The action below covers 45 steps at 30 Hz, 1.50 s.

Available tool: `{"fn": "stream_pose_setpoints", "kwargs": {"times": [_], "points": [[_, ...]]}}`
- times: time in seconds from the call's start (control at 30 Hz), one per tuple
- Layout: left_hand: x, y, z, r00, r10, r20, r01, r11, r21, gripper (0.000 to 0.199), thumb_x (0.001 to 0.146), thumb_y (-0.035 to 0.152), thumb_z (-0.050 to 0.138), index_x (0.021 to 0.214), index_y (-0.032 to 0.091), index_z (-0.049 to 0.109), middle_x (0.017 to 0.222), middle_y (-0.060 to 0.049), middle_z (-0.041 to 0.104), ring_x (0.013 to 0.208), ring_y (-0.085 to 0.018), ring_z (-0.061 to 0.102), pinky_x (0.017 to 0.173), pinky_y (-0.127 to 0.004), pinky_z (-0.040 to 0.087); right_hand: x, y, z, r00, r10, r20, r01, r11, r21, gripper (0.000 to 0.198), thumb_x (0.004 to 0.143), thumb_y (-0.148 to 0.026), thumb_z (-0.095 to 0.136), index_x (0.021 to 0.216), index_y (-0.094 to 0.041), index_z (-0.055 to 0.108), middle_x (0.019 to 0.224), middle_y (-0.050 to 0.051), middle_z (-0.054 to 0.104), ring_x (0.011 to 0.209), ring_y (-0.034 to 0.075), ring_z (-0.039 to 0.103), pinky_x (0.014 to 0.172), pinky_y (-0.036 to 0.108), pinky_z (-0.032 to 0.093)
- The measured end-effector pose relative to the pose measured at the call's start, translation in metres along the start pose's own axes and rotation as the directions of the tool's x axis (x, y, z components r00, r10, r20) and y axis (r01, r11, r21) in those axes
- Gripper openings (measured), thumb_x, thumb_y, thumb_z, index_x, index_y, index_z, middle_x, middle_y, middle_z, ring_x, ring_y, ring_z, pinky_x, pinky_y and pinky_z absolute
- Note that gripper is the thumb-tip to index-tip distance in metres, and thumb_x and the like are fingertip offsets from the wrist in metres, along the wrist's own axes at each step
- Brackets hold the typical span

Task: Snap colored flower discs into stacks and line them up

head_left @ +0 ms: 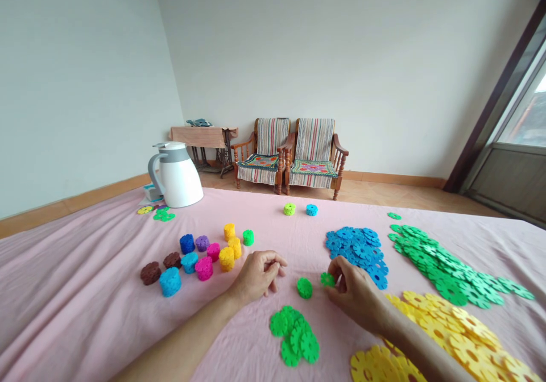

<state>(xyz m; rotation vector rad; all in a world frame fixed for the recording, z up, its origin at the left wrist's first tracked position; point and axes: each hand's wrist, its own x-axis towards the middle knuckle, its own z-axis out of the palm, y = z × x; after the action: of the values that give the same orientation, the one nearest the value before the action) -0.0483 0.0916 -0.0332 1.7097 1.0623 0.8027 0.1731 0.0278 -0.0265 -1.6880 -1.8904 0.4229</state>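
You pinch a green disc in your right hand, just right of the green stack, which sits between hands; your left hand, loose, grasping nothing visible, is left of it.

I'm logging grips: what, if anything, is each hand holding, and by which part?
The right hand holds a green notched disc by its edge; the left hand holds nothing visible.
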Motion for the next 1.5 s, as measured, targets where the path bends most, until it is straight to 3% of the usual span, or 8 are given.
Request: {"fn": "stream_pose_setpoints", "kwargs": {"times": [0.13,0.3,1.17,1.4,1.5], "points": [[-0.001,-0.001,0.0,1.0,0.007,0.006,-0.008,1.0,0.007,0.023,0.076,0.022,0.042,0.085,0.011,0.06,0.072,-0.005,0.064,0.038,-0.006,0.053,0.028,-0.011,0.034,0.002,-0.01,0.003,0.998,0.033,-0.052,-0.027,0.994,0.11,0.011,0.069,-0.022,0.049,0.08,-0.02,0.046,0.059,-0.005,0.049,0.053,0.01,0.047,0.048,0.021,0.032],[-0.001,0.001,0.0,1.0,0.002,0.006,-0.002,1.0,0.019,0.023,0.076,0.021,0.042,0.086,0.011,0.061,0.073,-0.005,0.064,0.038,-0.005,0.052,0.028,-0.011,0.034,0.0,-0.025,0.013,0.999,0.007,-0.031,0.001,0.971,0.239,0.009,0.07,-0.02,0.05,0.078,-0.02,0.046,0.06,-0.005,0.048,0.052,0.009,0.046,0.046,0.02,0.031],[-0.002,0.004,0.0,1.0,-0.004,-0.004,0.004,1.0,0.023,0.023,0.075,0.021,0.043,0.085,0.011,0.061,0.072,-0.005,0.065,0.037,-0.005,0.052,0.028,-0.011,0.034,0.0,-0.028,0.028,0.999,-0.01,0.03,0.005,0.985,0.175,0.011,0.071,-0.021,0.051,0.081,-0.019,0.049,0.059,-0.004,0.049,0.054,0.01,0.046,0.047,0.021,0.029],[-0.002,0.004,0.0,1.0,-0.003,0.0,0.003,1.0,0.02,0.022,0.076,0.021,0.044,0.085,0.011,0.061,0.072,-0.004,0.064,0.038,-0.005,0.052,0.029,-0.011,0.034,-0.004,-0.038,0.009,0.997,-0.054,0.054,0.045,0.985,0.168,0.005,0.072,-0.02,0.05,0.076,-0.02,0.05,0.058,-0.004,0.05,0.055,0.01,0.045,0.049,0.021,0.03],[-0.002,0.003,0.0,1.0,-0.005,-0.004,0.005,1.0,0.01,0.021,0.076,0.023,0.045,0.084,0.011,0.061,0.072,-0.004,0.064,0.038,-0.006,0.053,0.029,-0.012,0.035,-0.014,-0.044,-0.008,0.966,-0.139,0.22,0.104,0.981,0.161,0.003,0.071,-0.018,0.05,0.068,-0.02,0.051,0.059,-0.004,0.052,0.055,0.009,0.045,0.049,0.02,0.03]]}}
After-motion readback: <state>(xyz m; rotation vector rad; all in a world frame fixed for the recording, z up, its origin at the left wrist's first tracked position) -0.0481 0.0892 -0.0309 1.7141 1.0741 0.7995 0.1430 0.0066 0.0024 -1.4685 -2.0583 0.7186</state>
